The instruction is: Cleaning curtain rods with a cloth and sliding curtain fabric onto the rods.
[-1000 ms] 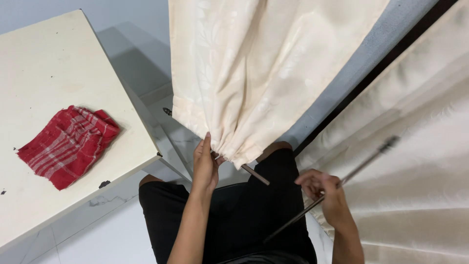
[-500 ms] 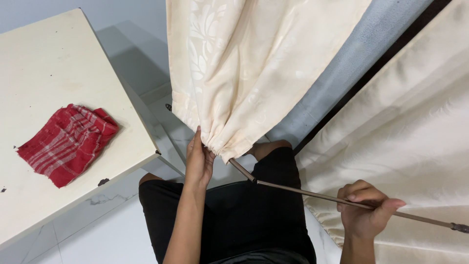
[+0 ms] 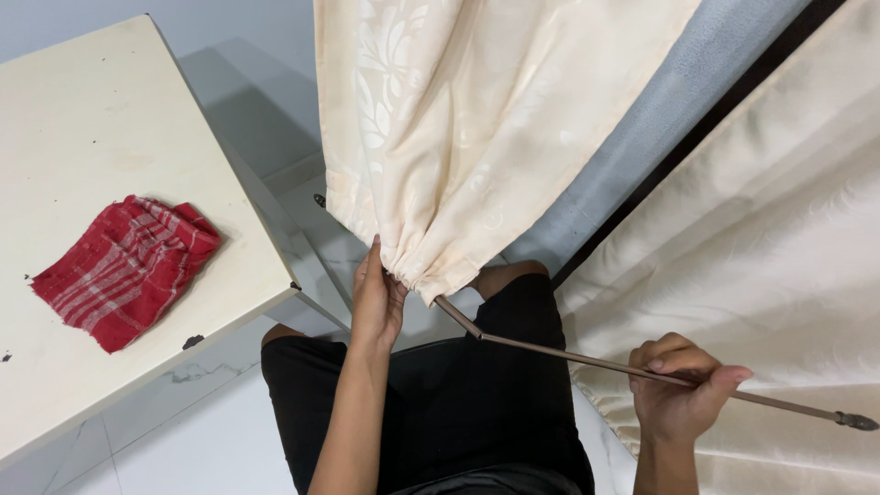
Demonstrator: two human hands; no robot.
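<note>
My right hand [image 3: 683, 399] had swung the rod [image 3: 587, 359] flat toward four o'clock, fist closed round it — left hand [image 3: 378, 298] pinched the gathered curtain [image 3: 458, 156] hem, threading continued.

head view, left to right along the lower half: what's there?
Red striped cloth on the white table → left hand at the gathered cream curtain hem → thin brown rod → right hand gripping it → rod's dark end cap.

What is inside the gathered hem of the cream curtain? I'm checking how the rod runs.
A thin brown rod enters the bunched hem of the cream curtain beside the left hand; the right hand grips its exposed length. The part inside the fabric is hidden.
</note>
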